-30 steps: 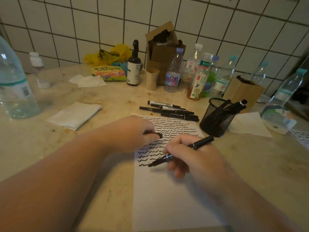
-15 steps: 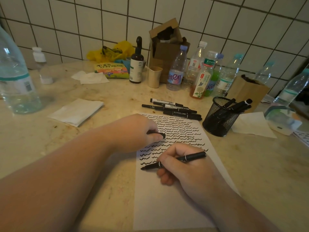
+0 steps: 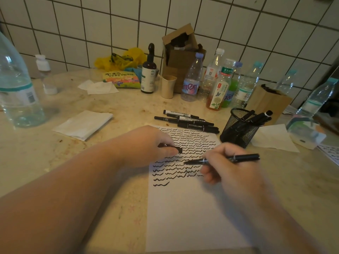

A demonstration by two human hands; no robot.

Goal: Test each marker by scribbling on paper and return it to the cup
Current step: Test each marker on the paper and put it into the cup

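Note:
A white sheet of paper (image 3: 185, 213) lies on the counter, its upper half filled with rows of black wavy scribbles. My right hand (image 3: 229, 171) grips a black marker (image 3: 244, 157), tip pointing left just above the scribbles. My left hand (image 3: 146, 143) rests on the paper's top left and pinches the marker's black cap (image 3: 178, 149). Several black markers (image 3: 189, 121) lie side by side beyond the paper. A black mesh cup (image 3: 238, 128) stands to the right of them with several markers leaning inside.
Folded tissue (image 3: 82, 124) lies at left, a large water bottle (image 3: 16, 88) at far left. Bottles (image 3: 218, 83), a beige cup (image 3: 167, 86), cardboard boxes (image 3: 180, 55) and a dark dropper bottle (image 3: 148, 72) line the tiled wall. A white napkin (image 3: 273, 137) and plastic container (image 3: 304, 132) sit at right.
My right hand has lifted the marker from the lower left of the scribbles and moved it up and to the right. A new squiggle now shows at the bottom left.

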